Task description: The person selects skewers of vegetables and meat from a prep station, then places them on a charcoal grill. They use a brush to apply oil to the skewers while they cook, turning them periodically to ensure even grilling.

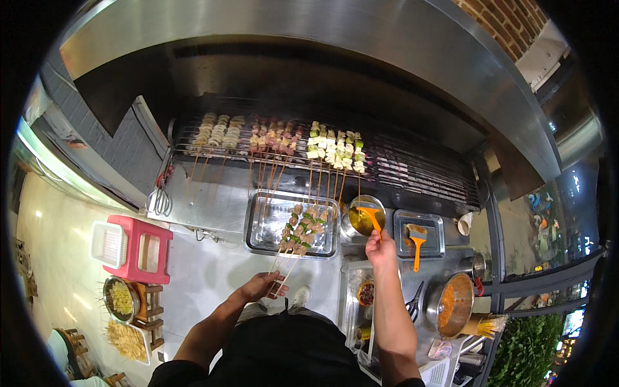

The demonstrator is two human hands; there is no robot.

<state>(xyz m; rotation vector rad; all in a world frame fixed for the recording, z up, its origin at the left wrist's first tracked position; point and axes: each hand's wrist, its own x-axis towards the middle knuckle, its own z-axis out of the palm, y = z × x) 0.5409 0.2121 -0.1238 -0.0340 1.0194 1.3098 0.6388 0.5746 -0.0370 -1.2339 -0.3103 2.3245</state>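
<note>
Several skewers of meat and green pepper are fanned out in my left hand, which grips their bare stick ends. Their loaded ends reach over a rectangular steel tray. My right hand holds the handle of an orange basting brush, whose head is over a round steel pot of yellow oil. Whether the bristles touch the oil I cannot tell. A second orange-handled brush lies on a smaller steel tray to the right.
Across the charcoal grill lie pale ring-like skewers, reddish meat skewers and white-and-green skewers. A bowl of orange seasoning and black-handled scissors are at right. At left stand a red stool and a bowl of skewers.
</note>
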